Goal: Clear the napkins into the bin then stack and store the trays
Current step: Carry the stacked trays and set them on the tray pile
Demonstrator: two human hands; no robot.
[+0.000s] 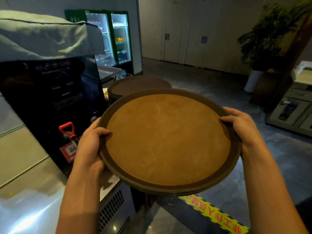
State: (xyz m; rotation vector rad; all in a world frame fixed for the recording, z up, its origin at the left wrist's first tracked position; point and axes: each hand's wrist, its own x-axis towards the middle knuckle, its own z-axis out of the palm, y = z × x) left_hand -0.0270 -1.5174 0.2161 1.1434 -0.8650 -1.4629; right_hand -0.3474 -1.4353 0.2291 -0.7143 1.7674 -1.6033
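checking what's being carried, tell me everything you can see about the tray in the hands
The tray is round and brown, with a lighter tan, slightly scuffed flat centre and a darker raised rim. It looks like plastic with a matte liner. It is empty, held in the air, tilted a little toward the camera. The left hand and right hand grip opposite rims, thumbs on top. A second rim edge shows beneath it, so it may be more than one.

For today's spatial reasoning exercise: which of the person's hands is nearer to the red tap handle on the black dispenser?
Left. The left hand grips the round tray's left rim, just right of the red tap handle. The right hand holds the opposite rim, across the tray.
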